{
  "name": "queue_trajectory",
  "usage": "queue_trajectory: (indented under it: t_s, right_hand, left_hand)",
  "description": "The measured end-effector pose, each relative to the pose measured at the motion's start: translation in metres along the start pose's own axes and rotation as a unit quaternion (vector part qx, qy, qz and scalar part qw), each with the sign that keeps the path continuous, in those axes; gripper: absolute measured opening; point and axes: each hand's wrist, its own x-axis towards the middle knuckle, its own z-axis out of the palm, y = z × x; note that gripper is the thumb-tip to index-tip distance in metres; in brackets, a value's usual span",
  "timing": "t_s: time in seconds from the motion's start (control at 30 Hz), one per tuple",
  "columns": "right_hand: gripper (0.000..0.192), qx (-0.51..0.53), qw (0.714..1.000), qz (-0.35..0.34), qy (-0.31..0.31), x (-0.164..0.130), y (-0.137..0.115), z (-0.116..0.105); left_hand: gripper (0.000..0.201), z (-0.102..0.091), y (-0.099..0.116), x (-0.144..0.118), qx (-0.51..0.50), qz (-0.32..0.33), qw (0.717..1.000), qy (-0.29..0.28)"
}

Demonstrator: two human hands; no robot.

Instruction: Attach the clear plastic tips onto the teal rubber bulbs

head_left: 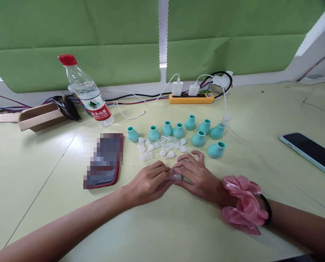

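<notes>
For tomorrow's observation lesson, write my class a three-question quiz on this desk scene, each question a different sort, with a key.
1. True or false: the water bottle has a blue cap.
2. Multiple choice: the pink scrunchie sits on the wrist of A) the left hand B) the right hand C) neither.
3. Fill in: both hands meet on a small clear ____ piece, in front of the teal bulbs.

Key: 1 false, the cap is red. 2 B. 3 plastic.
</notes>
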Motion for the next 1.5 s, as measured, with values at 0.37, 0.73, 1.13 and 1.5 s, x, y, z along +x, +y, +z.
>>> queue_trajectory:
  t_s: [0.37,0.73,1.13,1.5]
  right_hand:
    - [0.005,-0.021,0.997,-0.032,0.074,0.0,-0.002,-0.002]
    - [0.015,-0.017,0.991,-0.065,0.115,0.0,-0.002,-0.008]
    - [0.026,-0.003,0.994,-0.064,0.092,-0.001,-0.003,-0.003]
    - [0.043,-0.217,0.954,0.092,0.184,-0.003,0.02,-0.077]
  left_hand:
    - [0.021,-0.004,0.009,0.005,-0.368,-0.336,0.867,0.015]
    - [0.032,-0.006,0.006,0.004,-0.371,-0.33,0.867,-0.032]
    - [0.031,-0.008,0.007,0.005,-0.388,-0.326,0.861,-0.048]
    - [0.03,-0.012,0.012,0.01,-0.47,-0.405,0.783,0.049]
